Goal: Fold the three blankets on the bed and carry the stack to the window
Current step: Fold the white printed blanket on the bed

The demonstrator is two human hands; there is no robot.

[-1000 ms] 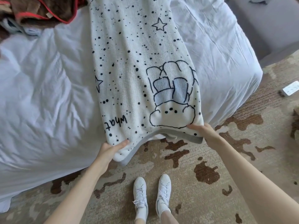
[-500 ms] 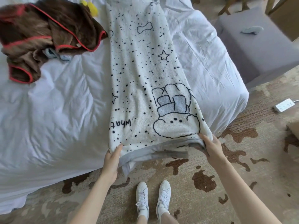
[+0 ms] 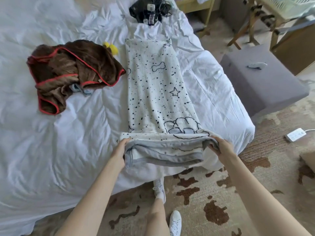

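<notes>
A white blanket (image 3: 153, 89) with black dots, stars and a bone lies as a long strip across the white bed (image 3: 51, 133). Its near end is lifted and turned over, showing the grey underside. My left hand (image 3: 120, 150) grips the near left corner and my right hand (image 3: 219, 147) grips the near right corner. A brown blanket (image 3: 71, 72) with red trim lies crumpled on the bed to the left. A pale blue cloth (image 3: 80, 88) peeks out from under it.
A yellow toy (image 3: 111, 47) sits beside the brown blanket. Dark cables and devices (image 3: 150, 7) lie at the far end of the bed. A grey ottoman (image 3: 259, 82) stands to the right. A white power strip (image 3: 295, 135) lies on the patterned carpet (image 3: 196, 201).
Both hands have lifted the blanket's near end from over the bed's edge and turned it forward onto the bed. The view has tilted up, showing more of the bed.
</notes>
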